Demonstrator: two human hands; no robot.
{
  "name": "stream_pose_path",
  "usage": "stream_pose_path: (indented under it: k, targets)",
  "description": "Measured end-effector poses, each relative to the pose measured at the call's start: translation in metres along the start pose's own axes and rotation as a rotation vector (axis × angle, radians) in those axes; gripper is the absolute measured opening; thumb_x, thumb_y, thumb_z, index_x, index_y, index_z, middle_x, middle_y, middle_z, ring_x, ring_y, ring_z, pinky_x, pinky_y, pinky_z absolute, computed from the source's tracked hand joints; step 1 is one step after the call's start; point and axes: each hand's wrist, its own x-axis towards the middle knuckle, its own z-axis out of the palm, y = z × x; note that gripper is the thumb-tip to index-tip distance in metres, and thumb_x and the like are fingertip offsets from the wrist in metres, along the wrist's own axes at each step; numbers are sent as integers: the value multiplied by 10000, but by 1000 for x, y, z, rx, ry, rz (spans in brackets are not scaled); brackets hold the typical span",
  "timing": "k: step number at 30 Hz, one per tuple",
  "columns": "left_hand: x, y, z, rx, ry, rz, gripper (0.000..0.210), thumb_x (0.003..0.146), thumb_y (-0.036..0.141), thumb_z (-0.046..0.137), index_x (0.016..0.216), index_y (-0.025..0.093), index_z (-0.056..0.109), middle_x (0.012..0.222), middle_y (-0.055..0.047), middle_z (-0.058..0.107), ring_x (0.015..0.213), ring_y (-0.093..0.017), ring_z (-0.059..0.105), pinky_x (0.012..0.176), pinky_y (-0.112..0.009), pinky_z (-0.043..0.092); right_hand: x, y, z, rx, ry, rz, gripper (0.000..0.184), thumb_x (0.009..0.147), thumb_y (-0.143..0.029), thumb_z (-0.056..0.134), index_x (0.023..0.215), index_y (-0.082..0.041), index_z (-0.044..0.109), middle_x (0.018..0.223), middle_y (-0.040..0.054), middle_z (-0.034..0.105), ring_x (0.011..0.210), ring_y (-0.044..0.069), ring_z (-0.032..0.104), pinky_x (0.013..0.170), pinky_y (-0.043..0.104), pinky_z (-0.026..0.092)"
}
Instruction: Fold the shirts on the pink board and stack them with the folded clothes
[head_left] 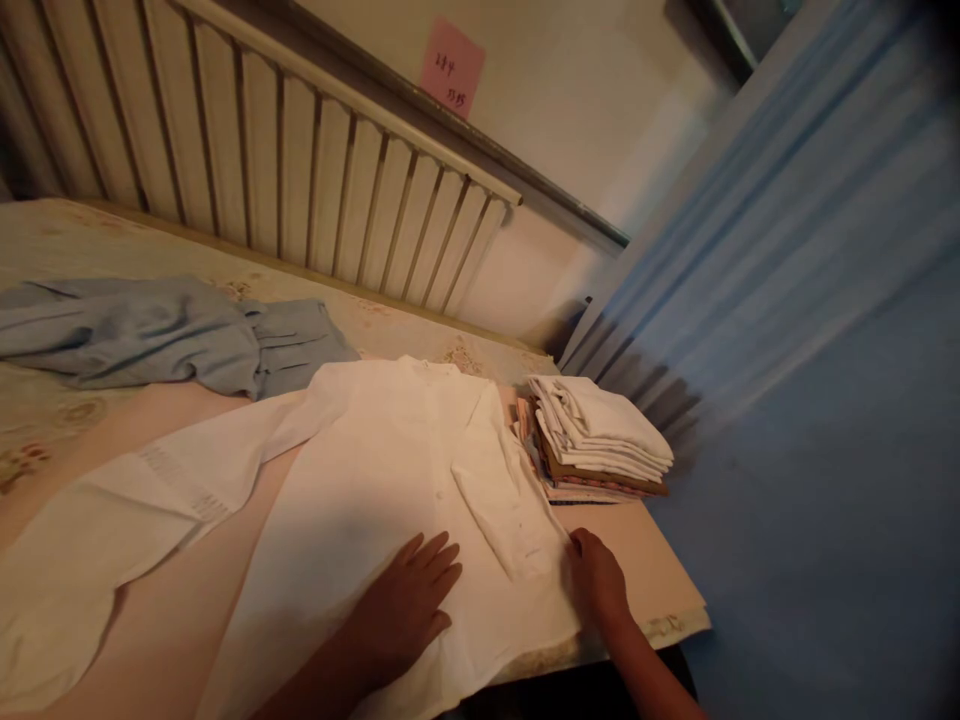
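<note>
A white button-front shirt (360, 480) lies spread on a pink board or cloth. Its left-side sleeve (172, 490) stretches out toward the lower left, while the other sleeve (495, 490) is folded in over the body. My left hand (409, 605) rests flat on the lower front of the shirt, fingers spread. At the shirt's right edge, my right hand (598, 575) has its fingers closed on the fabric beside the folded sleeve; the fingertips are partly hidden.
A stack of folded clothes (600, 435) stands at the right, close to a blue curtain (810, 400). A crumpled grey-blue garment (150, 330) lies at the back left. Behind the table runs a radiator (300, 170), with a pink note (452, 68) on the wall above.
</note>
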Motion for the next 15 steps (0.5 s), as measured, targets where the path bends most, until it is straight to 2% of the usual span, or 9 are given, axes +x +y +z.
stream_pose_path:
  k: [3, 6, 11, 15]
  targets:
    - [-1, 0, 2, -1, 14, 4, 560, 894, 300, 519, 1429, 279, 355, 1526, -11, 347, 1426, -225, 242, 1173, -462, 186, -3, -11, 0, -5, 171, -170, 244, 851, -201, 421, 1007, -171, 607, 956, 102, 646, 929, 223, 574, 810, 313, 427]
    - [-1, -1, 4, 1, 0, 0, 576, 893, 292, 513, 1441, 282, 336, 1539, -3, 320, 1432, -221, 222, 1178, -455, 169, 0, -27, 1, 47, 192, -302, 278, 863, -200, 426, 1085, -166, 590, 1037, 111, 628, 1001, 227, 553, 899, 341, 430]
    - [-1, -2, 4, -12, -12, -11, 580, 884, 299, 519, 1438, 295, 344, 1535, 7, 329, 1430, -219, 227, 1178, -456, 174, 16, -51, 7, 98, 8, -429, 355, 815, -163, 464, 1147, -190, 586, 1106, 88, 631, 1063, 226, 543, 946, 348, 412]
    - [-1, -2, 4, -32, 6, -19, 575, 875, 296, 531, 1427, 299, 365, 1526, 11, 347, 1423, -227, 244, 1179, -456, 186, 33, -63, 16, 163, -141, -225, 444, 691, -130, 534, 1122, -191, 620, 1032, 68, 667, 1004, 213, 574, 922, 312, 411]
